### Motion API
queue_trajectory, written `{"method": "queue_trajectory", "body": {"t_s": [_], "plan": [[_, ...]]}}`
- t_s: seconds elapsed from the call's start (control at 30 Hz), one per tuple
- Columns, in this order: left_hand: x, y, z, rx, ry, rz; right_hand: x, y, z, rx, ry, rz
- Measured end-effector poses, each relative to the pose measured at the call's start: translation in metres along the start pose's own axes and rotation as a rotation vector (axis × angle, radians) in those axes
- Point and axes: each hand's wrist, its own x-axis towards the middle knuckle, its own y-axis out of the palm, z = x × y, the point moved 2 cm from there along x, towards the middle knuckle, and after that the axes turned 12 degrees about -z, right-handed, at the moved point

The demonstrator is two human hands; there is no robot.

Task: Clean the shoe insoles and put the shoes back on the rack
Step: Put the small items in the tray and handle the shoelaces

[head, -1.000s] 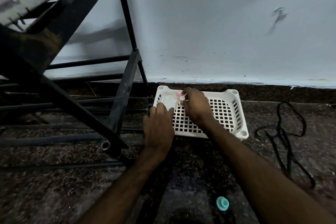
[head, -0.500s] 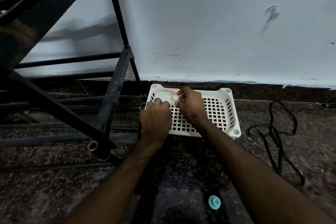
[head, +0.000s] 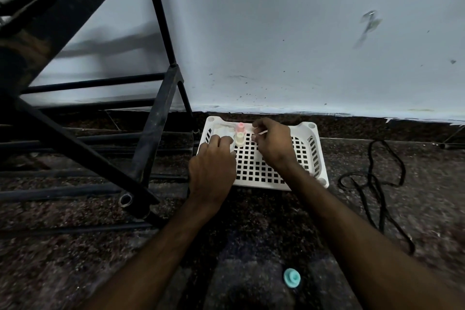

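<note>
Watching the feed, the right hand (head: 273, 145) is backing off to 3 o'clock of the little bottle (head: 239, 134) compared with half a second ago, so the bottle's pink top is now showing between the two hands. That hand is pinching a thin white stick (head: 262, 132) between thumb and forefinger, with the other fingers curling in. The left hand (head: 213, 166) is sitting at the 10 o'clock corner of the white basket (head: 261, 185), fingers bending down onto a white thing (head: 222, 132). I can't tell if it's actually gripping it.

The bottle is standing upright in the basket, which is sitting on the floor (head: 251, 234) near the wall. The black rack (head: 151, 138) is standing at the basket's 9 o'clock, just beside it. A teal cap (head: 292, 277) is lying at 6 o'clock and a black cord (head: 369, 158) at 3 o'clock.
</note>
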Motion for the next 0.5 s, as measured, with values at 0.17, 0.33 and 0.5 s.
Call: {"method": "queue_trajectory", "body": {"t_s": [0.17,0.33,0.5], "plan": [[-0.01,-0.008,-0.005,-0.05,0.028,0.027,-0.035,-0.025,0.006,-0.007,-0.056,-0.003],[-0.027,-0.011,-0.008,-0.128,0.131,0.045,-0.08,-0.075,0.009,-0.011,-0.079,0.071],[-0.052,-0.017,-0.009,-0.238,0.28,0.093,-0.154,-0.115,-0.015,-0.152,-0.158,0.533]]}}
